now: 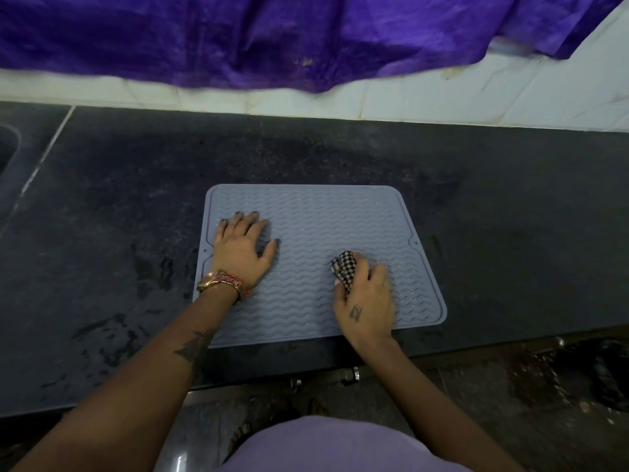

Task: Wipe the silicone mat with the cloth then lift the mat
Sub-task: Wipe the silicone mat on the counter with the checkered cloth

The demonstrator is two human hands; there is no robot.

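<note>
A grey silicone mat (320,216) with a wavy ribbed surface lies flat on the dark stone counter (136,206). My left hand (243,248) rests palm down on the mat's left half, fingers spread, holding nothing. My right hand (366,301) sits on the mat's right half, closed around a bunched black-and-white checked cloth (344,269). The cloth pokes out from under the fingers and touches the mat.
A purple sheet (272,39) hangs over the white tiled wall (442,103) behind the counter. A sink's edge (8,148) shows at the far left. The counter's front edge runs just below the mat, with the floor beneath.
</note>
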